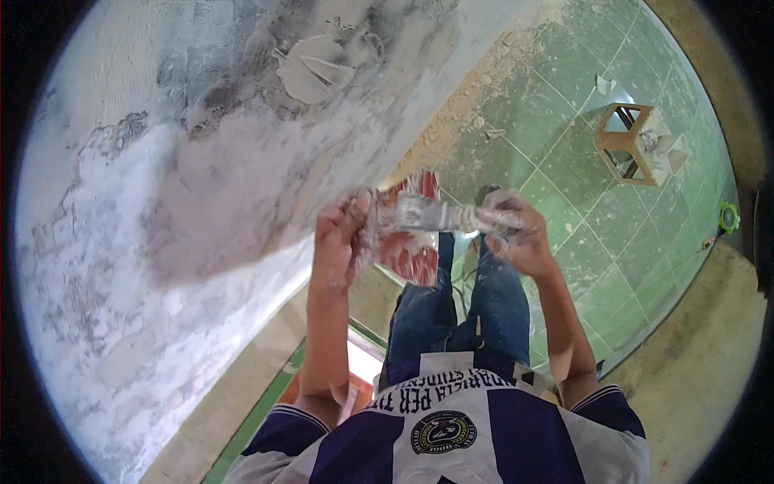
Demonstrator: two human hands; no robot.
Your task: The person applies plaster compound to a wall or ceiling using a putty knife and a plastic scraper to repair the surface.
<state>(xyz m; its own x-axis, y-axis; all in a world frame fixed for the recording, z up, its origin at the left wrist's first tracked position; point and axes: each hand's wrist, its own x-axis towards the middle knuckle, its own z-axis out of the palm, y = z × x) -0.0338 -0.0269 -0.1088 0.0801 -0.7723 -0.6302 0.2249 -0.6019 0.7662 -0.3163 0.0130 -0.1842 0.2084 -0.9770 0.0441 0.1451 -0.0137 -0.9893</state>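
My left hand [342, 230], whitened with plaster, grips the edge of a red plaster-smeared board [419, 266] in front of my legs. In my right hand [520, 232] is a putty knife [426, 214], its handle wrapped by my fingers. The knife is coated in white paste and reaches left across the board, its end close to my left hand. Motion blur and paste hide where the blade touches. Close by on the left rises the wall [201, 210], patchy with white and grey plaster; a thick smear of filler [318, 71] sits high on it.
A small wooden stool [641, 177] with white material on it stands on the green tiled floor [564, 202] at the far right. Crumbled debris [455, 121] lies along the wall's foot. A bright green round object [729, 218] rests near the right edge.
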